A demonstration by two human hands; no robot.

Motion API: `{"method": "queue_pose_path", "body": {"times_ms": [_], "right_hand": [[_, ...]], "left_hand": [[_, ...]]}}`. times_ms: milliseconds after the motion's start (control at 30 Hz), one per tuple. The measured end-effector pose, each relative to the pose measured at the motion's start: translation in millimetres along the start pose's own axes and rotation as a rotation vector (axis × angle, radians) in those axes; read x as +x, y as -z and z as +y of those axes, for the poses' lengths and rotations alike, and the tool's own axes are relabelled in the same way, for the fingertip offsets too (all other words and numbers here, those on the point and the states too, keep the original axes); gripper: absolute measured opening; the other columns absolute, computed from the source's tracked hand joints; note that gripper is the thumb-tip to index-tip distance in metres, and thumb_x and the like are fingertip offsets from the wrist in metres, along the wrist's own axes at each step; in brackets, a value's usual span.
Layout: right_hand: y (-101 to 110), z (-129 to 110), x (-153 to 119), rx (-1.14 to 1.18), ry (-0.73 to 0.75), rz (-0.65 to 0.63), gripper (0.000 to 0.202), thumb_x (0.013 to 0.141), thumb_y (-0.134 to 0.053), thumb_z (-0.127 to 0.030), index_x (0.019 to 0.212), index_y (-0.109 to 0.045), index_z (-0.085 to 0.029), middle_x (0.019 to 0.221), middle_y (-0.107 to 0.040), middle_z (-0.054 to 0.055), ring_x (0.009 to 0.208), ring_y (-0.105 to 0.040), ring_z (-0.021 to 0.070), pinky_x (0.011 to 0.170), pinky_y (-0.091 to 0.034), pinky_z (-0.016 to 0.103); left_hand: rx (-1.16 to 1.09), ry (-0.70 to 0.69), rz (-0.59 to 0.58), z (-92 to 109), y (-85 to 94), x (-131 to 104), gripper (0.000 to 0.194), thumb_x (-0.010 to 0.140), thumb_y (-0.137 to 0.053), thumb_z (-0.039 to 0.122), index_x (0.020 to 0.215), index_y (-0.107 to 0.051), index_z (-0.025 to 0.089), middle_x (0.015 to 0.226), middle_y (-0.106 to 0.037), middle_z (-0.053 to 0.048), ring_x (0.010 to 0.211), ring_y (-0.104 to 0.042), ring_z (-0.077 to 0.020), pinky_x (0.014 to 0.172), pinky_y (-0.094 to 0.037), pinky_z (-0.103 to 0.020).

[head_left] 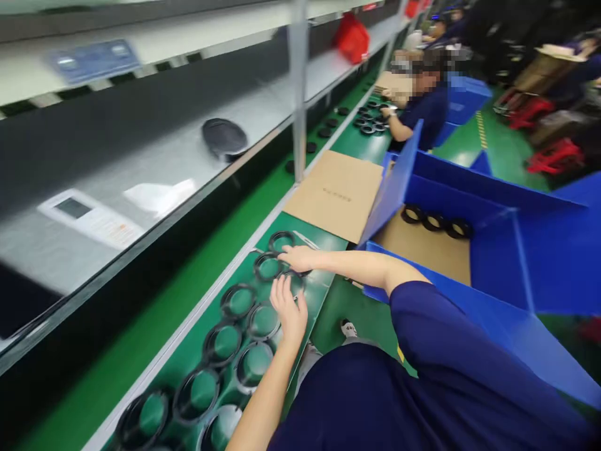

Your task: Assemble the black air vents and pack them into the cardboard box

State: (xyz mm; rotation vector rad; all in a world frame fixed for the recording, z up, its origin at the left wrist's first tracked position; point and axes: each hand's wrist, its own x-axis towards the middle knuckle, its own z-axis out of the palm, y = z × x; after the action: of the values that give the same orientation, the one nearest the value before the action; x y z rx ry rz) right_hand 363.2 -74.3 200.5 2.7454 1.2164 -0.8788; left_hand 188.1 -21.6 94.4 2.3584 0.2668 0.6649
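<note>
Black rings point(237, 302) lie in rows on a green tabletop point(183, 366). My left hand point(288, 310) is over the near edge of a partly covered ring point(297, 283), fingers stretched and thumb apart. Just beyond it, my right hand point(300, 258) reaches across from the right with its fingers extended. It is between that covered ring and two more rings, one at the far end point(282, 233) and one to its left point(256, 268). Whether either hand touches a ring is hard to make out.
A cardboard sheet point(335, 194) lies beyond the rings. On the right, a blue box point(441, 169) holds several rings on cardboard. A metal post point(299, 94) and shelf point(164, 138) border the left side. A co-worker point(420, 116) sits farther along the table.
</note>
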Motion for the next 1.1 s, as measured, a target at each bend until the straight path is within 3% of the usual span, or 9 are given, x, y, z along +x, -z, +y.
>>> {"method": "queue_pose_path", "body": {"times_ms": [67, 167, 267, 433, 533, 667, 833, 967, 1100], "right_hand": [[22.5, 17.3, -53.6, -0.066, 0.069, 0.098, 0.032, 0.095, -0.058, -0.016, 0.126, -0.065, -0.021, 0.130, -0.063, 0.011, 0.105, -0.067, 0.0243, 0.082, -0.051, 0.030], [42.2, 69.0, -148.2, -0.111, 0.063, 0.373, 0.022, 0.102, -0.048, -0.024, 0.105, -0.069, -0.017, 0.103, -0.070, 0.009, 0.091, -0.067, 0.0212, 0.071, -0.045, 0.027], [43.1, 166.9, -220.7, 0.069, -0.291, 0.654, 0.024, 0.103, -0.049, -0.032, 0.100, -0.069, -0.019, 0.099, -0.072, 0.007, 0.092, -0.066, 0.0195, 0.075, -0.044, 0.026], [0.4, 376.0, -273.7, 0.508, -1.121, 0.648, 0.030, 0.101, -0.047, -0.023, 0.119, -0.069, -0.013, 0.125, -0.068, 0.016, 0.114, -0.062, 0.0245, 0.095, -0.047, 0.034], [-41.8, 469.8, -283.8, 0.602, -1.359, 0.631, 0.046, 0.102, -0.045, -0.025, 0.141, -0.053, -0.003, 0.147, -0.048, 0.030, 0.134, -0.051, 0.0317, 0.106, -0.045, 0.050], [-86.8, 546.2, -279.6, 0.670, -1.449, 0.640, 0.064, 0.105, -0.045, -0.038, 0.157, -0.034, -0.003, 0.161, -0.025, 0.033, 0.152, -0.027, 0.0369, 0.121, -0.027, 0.055], [-130.8, 568.9, -273.3, 0.688, -1.440, 0.634, 0.096, 0.093, -0.062, -0.032, 0.167, -0.005, -0.010, 0.164, -0.009, 0.034, 0.147, -0.038, 0.0387, 0.113, -0.041, 0.045], [-158.9, 524.0, -259.3, 0.595, -1.300, 0.616, 0.120, 0.078, -0.075, -0.025, 0.166, 0.007, -0.027, 0.168, 0.000, 0.025, 0.131, -0.058, 0.0364, 0.109, -0.049, 0.041], [-136.9, 485.3, -211.2, 0.613, -1.029, 0.464, 0.125, 0.077, -0.078, -0.022, 0.165, 0.009, -0.035, 0.169, 0.014, 0.024, 0.131, -0.060, 0.0337, 0.106, -0.052, 0.037]], "left_hand": [[-0.170, -0.227, -0.022, 55.7, -1.0, 12.3, 0.046, 0.103, -0.046, 0.029, 0.147, -0.048, 0.017, 0.142, -0.059, -0.019, 0.145, -0.045, -0.0325, 0.120, -0.037, -0.057], [-0.295, -0.567, -0.286, 135.2, -4.3, 19.8, 0.043, 0.104, -0.044, 0.025, 0.146, -0.053, 0.023, 0.137, -0.065, -0.013, 0.137, -0.054, -0.0287, 0.124, -0.032, -0.059], [-0.158, -0.767, -0.573, 182.6, -23.5, 15.1, 0.051, 0.104, -0.043, 0.033, 0.156, -0.045, 0.029, 0.154, -0.055, -0.011, 0.144, -0.048, -0.0326, 0.124, -0.028, -0.067], [0.144, -0.859, -0.703, 172.3, -82.5, -9.5, 0.058, 0.104, -0.045, 0.032, 0.161, -0.035, 0.037, 0.163, -0.044, -0.003, 0.148, -0.043, -0.0360, 0.117, -0.038, -0.067], [0.277, -0.898, -0.672, 144.3, -111.6, -26.1, 0.062, 0.103, -0.046, 0.027, 0.161, -0.032, 0.040, 0.165, -0.042, 0.000, 0.148, -0.043, -0.0334, 0.116, -0.041, -0.062], [0.400, -0.950, -0.605, 120.4, -133.5, -40.1, 0.063, 0.100, -0.051, 0.024, 0.159, -0.037, 0.040, 0.159, -0.050, 0.001, 0.144, -0.048, -0.0321, 0.117, -0.041, -0.057], [0.463, -0.987, -0.633, 118.0, -137.2, -41.6, 0.058, 0.099, -0.055, 0.032, 0.155, -0.044, 0.042, 0.151, -0.059, 0.000, 0.135, -0.055, -0.0331, 0.118, -0.038, -0.061], [0.462, -0.936, -0.683, 124.0, -135.5, -43.5, 0.055, 0.100, -0.055, 0.033, 0.153, -0.047, 0.044, 0.148, -0.062, 0.000, 0.133, -0.056, -0.0327, 0.120, -0.034, -0.064], [0.399, -0.896, -0.707, 123.2, -140.1, -44.4, 0.058, 0.099, -0.056, 0.029, 0.153, -0.045, 0.046, 0.146, -0.063, 0.000, 0.135, -0.055, -0.0316, 0.123, -0.026, -0.065]]}}
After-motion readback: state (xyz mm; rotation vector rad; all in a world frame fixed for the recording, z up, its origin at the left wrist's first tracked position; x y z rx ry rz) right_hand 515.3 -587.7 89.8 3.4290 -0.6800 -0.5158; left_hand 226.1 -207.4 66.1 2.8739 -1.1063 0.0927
